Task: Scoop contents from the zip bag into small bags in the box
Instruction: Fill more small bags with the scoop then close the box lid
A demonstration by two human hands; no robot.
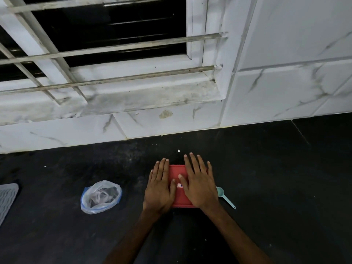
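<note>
step, likely: open red box (176,170) | left hand (160,187), right hand (200,184) flat atop, grasping nothing | tip: pin base, lift evenly

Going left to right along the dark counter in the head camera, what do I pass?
A grey ribbed mat, zip bag, left hand, red box, right hand, teal scoop.

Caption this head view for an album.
Left hand and right hand flat on red box; zip bag left, teal scoop right.
</note>
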